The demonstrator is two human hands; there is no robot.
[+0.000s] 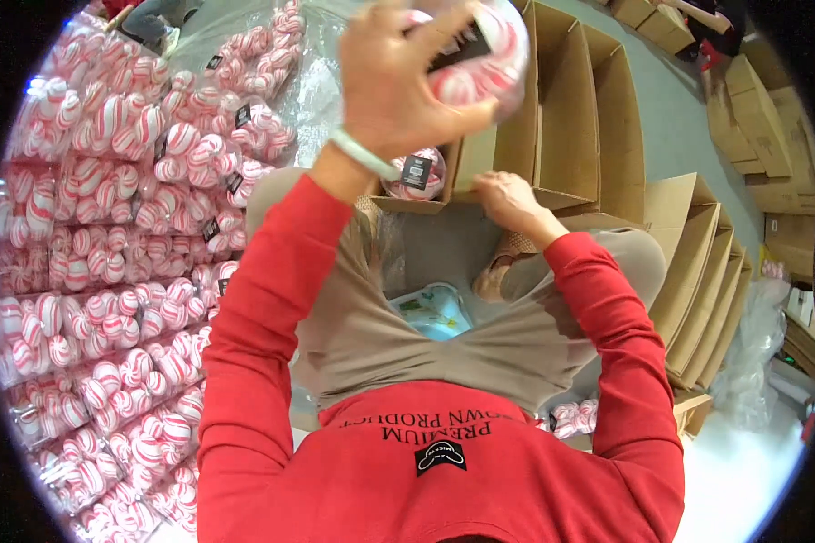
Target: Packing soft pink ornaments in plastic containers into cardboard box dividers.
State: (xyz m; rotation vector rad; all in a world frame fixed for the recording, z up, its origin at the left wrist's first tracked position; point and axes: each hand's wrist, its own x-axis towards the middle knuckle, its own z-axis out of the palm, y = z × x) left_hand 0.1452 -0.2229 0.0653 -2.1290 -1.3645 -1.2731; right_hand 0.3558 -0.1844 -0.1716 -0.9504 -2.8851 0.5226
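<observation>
My left hand [394,81], raised at the top with a pale band on its wrist, grips a clear plastic bag of red-and-white striped swirl ornaments [498,59] with a black label. Below it, another such bag [421,174] lies within an open cardboard box [474,163] in front of my knees. The fingers of my right hand [513,204] are closed on the near edge of that box. Part of the box is hidden behind my left hand and the raised bag.
Rows of bagged striped ornaments [118,217] cover the left side. Open cartons [566,118] stand in a row ahead, and more cartons [697,290] are at the right. A blue plastic stool [435,308] sits between my legs. Another person [711,27] is at the far right.
</observation>
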